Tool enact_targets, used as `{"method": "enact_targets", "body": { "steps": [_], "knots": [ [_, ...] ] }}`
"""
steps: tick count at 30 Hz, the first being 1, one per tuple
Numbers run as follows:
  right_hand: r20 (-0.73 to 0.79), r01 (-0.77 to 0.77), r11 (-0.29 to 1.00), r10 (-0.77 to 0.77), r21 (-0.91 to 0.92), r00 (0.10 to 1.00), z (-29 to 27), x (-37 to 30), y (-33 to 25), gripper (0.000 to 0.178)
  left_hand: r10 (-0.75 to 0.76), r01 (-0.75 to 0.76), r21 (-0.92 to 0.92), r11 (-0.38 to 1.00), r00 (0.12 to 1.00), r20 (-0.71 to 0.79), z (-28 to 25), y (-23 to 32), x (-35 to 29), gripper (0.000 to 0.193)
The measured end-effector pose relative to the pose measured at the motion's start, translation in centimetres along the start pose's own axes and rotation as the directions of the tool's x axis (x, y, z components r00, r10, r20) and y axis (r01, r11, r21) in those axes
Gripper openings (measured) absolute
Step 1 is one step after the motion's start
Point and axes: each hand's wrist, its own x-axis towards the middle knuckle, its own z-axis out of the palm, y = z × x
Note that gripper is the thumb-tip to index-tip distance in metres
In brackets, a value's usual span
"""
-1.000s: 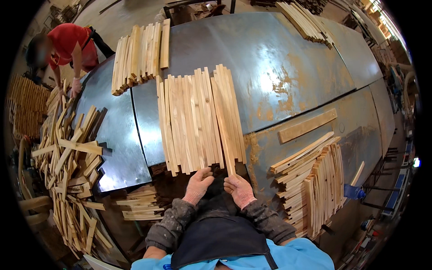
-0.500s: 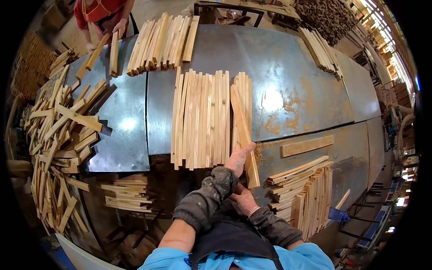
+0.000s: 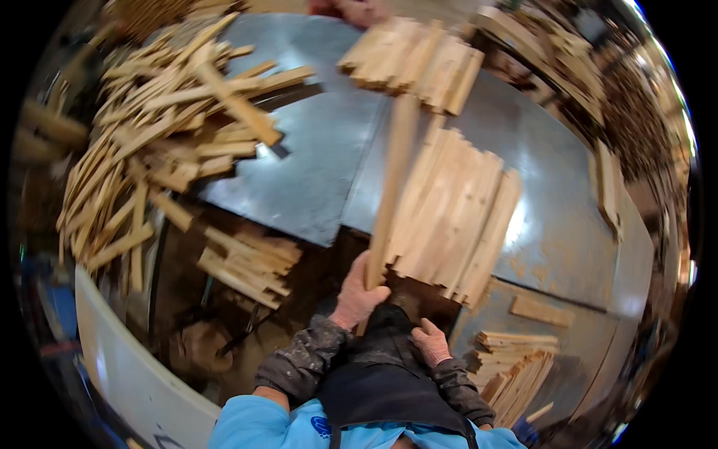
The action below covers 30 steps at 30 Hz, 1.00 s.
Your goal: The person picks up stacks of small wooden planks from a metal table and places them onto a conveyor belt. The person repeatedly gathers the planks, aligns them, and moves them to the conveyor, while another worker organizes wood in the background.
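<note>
My left hand [image 3: 357,296] is closed round the near end of a long wooden strip [image 3: 396,176]. The strip stretches away from me along the left side of a row of wooden strips [image 3: 449,209] laid side by side on the metal table. Near my apron, to the right, my right hand [image 3: 431,343] has its fingers partly bent and apart, with nothing visible in it. It is below the near edge of the row and touches no wood that I can see. The picture is smeared by motion.
A jumbled heap of wooden strips [image 3: 172,112] covers the table's left. Another row [image 3: 411,60] lies at the far side by a co-worker's red clothing [image 3: 348,9]. A stack of strips [image 3: 520,374] and a single board [image 3: 541,310] lie at the right; more strips [image 3: 247,266] sit lower left.
My view has swung to the left. The strip my left hand holds has gone from the row's right side to its left. My right hand has come away from the strip's near end.
</note>
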Motion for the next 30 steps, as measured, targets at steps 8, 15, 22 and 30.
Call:
{"method": "enact_targets", "body": {
  "steps": [8, 15, 22, 30],
  "knots": [
    [0.168, -0.132, 0.982, 0.155, -0.138, 0.974, 7.0, 2.1, -6.0, 0.08, -0.169, 0.177, -0.092, 0.98, 0.494, -0.853, -20.4, -11.9, -16.3, 0.049],
    [0.076, -0.177, 0.914, 0.219, -0.364, 0.973, 10.6, 2.0, -8.8, 0.082, -0.524, 0.205, -0.498, 0.843, 0.098, -0.846, -31.2, -21.8, -17.0, 0.048],
    [0.014, -0.233, 0.845, 0.273, -0.481, 0.962, 11.1, 2.2, -9.1, 0.071, -0.397, 0.467, -0.204, 0.86, 0.362, -0.843, -40.8, -33.5, -13.7, 0.056],
    [0.165, -0.138, 0.782, 0.295, -0.608, 0.941, 14.1, 0.7, -12.0, 0.048, -0.566, 0.501, -0.294, 0.814, 0.569, -0.597, -42.5, -41.7, -15.0, 0.073]
  ]
}}
